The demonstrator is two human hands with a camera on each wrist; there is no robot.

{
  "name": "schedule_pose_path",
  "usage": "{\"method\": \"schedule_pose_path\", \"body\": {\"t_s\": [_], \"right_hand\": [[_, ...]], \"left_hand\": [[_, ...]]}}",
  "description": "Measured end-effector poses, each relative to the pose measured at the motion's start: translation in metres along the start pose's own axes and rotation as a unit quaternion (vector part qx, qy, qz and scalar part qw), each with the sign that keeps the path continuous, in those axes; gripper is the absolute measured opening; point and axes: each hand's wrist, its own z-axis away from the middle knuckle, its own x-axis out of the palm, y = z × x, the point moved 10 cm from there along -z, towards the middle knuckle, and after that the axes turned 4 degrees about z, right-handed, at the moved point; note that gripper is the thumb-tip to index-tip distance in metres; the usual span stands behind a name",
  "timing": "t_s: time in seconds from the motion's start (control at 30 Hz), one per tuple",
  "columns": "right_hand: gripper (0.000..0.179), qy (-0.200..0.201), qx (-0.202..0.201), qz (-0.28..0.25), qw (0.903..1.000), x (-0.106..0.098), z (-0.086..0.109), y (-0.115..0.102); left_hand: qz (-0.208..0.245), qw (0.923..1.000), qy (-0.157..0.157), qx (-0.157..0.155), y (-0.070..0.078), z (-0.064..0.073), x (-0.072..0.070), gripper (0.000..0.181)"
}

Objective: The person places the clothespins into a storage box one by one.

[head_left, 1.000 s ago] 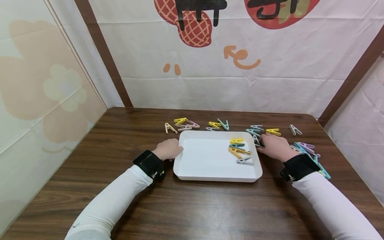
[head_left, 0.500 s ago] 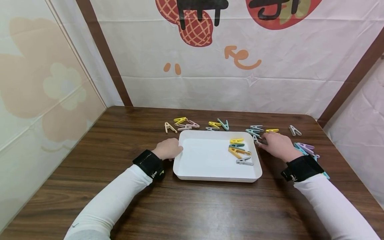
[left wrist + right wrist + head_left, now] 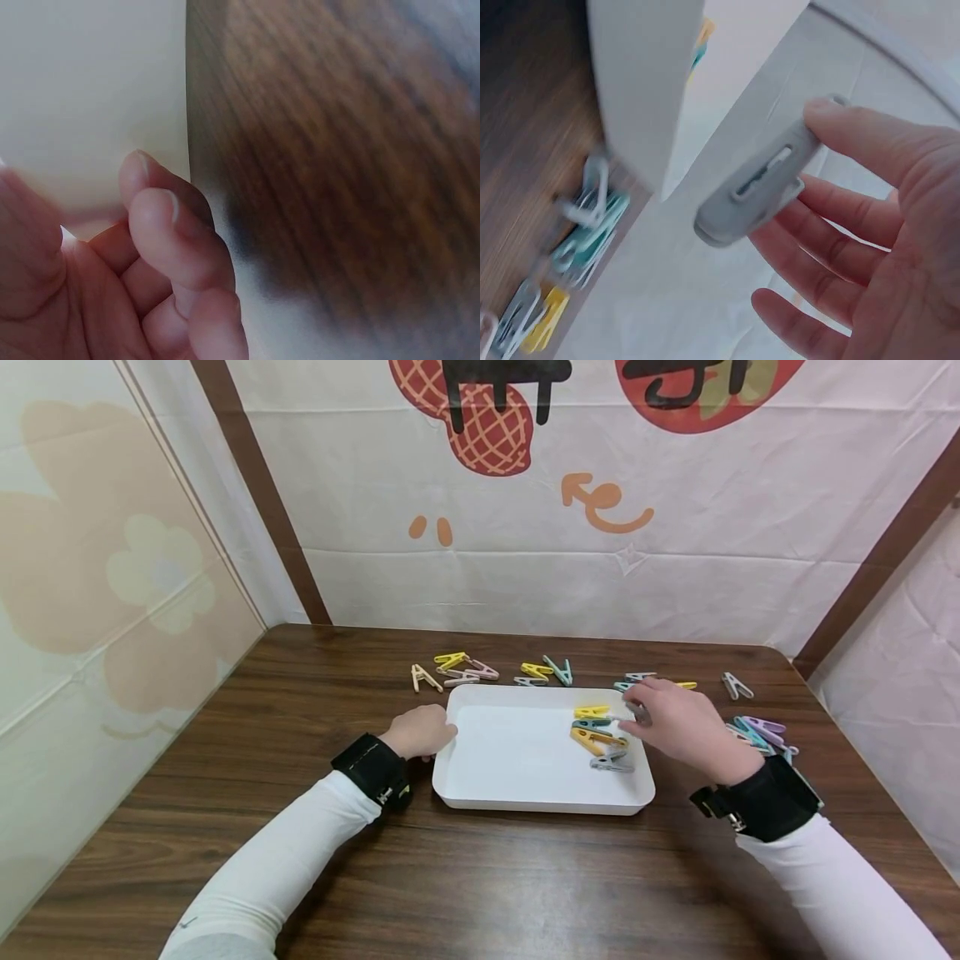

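Observation:
A grey clothespin (image 3: pixel 754 184) is pinched between the thumb and fingers of my right hand (image 3: pixel 682 727). That hand is raised over the right rim of the white tray (image 3: pixel 517 760). In the tray's right half lie a yellow clothespin (image 3: pixel 592 712), a dark teal one (image 3: pixel 592 724), an orange-yellow one (image 3: pixel 587 742) and a grey one (image 3: pixel 612 764). My left hand (image 3: pixel 420 732) holds the tray's left edge. The left wrist view has its curled fingers (image 3: pixel 176 232) against the tray's pale wall (image 3: pixel 90 90); part of the grip is hidden.
Beyond the tray lie beige (image 3: pixel 426 678), yellow (image 3: pixel 449 660), pink and teal clothespins. A grey clothespin (image 3: pixel 737 685) is at the far right, and a purple and turquoise pile (image 3: pixel 767 731) sits partly behind the right wrist. Fabric walls surround the brown table (image 3: pixel 480 877).
My right hand has lifted the grey clothespin off the table by the tray's right side and moved left with it, over the rim. The left hand and tray stay put.

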Motion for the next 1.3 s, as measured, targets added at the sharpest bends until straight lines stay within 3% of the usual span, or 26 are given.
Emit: {"method": "schedule_pose_path", "body": {"t_s": [0.3, 0.6, 1.3], "right_hand": [[0.03, -0.045, -0.095, -0.041, 0.9935, 0.021, 0.008, -0.05], [0.025, -0.118, -0.116, -0.064, 0.9842, 0.047, 0.011, -0.058], [0.022, -0.106, -0.155, -0.049, 0.9809, 0.056, 0.013, -0.063]], "left_hand": [[0.0, 1.0, -0.002, -0.001, 0.0, -0.001, 0.001, 0.031], [0.0, 1.0, -0.001, -0.002, 0.0, -0.001, 0.0, 0.029], [0.004, 1.0, 0.0, -0.001, 0.001, 0.001, -0.001, 0.03]]}}
